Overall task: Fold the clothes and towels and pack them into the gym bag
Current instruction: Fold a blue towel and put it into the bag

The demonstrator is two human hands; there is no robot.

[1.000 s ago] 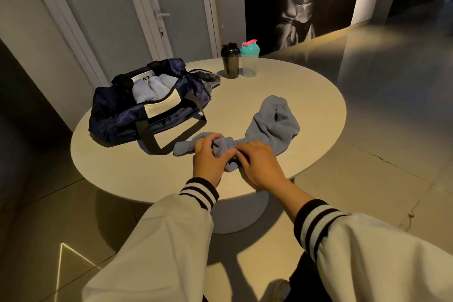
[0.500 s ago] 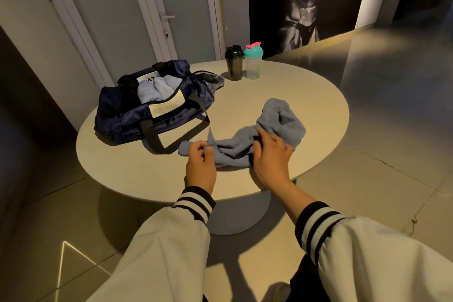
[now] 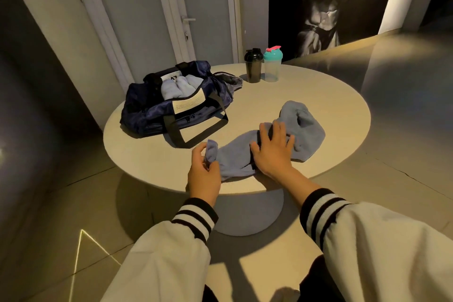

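A crumpled grey-blue towel (image 3: pixel 306 127) lies across the near half of the round table (image 3: pixel 331 95). My left hand (image 3: pixel 204 174) pinches the towel's near left corner between thumb and fingers. My right hand (image 3: pixel 272 149) lies flat on the towel's middle, fingers spread, pressing it down. The navy gym bag (image 3: pixel 152 110) stands open at the table's left, with rolled grey-blue towels (image 3: pixel 179 87) showing inside. Its black strap loops onto the tabletop toward the towel.
Two shaker bottles stand at the table's far edge: a black one (image 3: pixel 253 66) and a clear one with a teal lid (image 3: pixel 272 65). A dark cloth (image 3: pixel 230 79) lies beside the bag's right end. Doors stand behind the table; tiled floor surrounds it.
My right hand has opened from a grip and slid right onto the towel's middle, flattening it. My left hand has kept the corner while the towel stretches out between them.
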